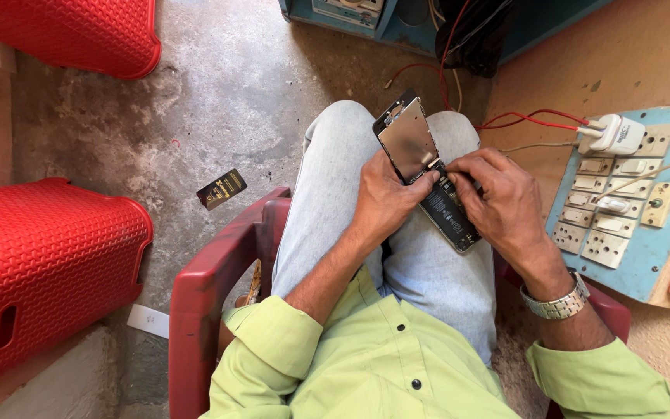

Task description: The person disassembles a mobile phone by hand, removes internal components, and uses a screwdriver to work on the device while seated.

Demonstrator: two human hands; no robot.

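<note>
Seated, both hands work an opened smartphone (pixel 428 174) on the lap: left hand (pixel 385 203) fingers grasp its edge, steadying it, while right hand (pixel 498 203) fingers pinch inside it.

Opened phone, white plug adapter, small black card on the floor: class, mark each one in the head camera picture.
Opened phone (pixel 450 213): head view, on the dark inner body by the battery.
White plug adapter (pixel 619 134): head view, middle of its white housing.
Small black card (pixel 222 188): head view, centre of its face.
</note>
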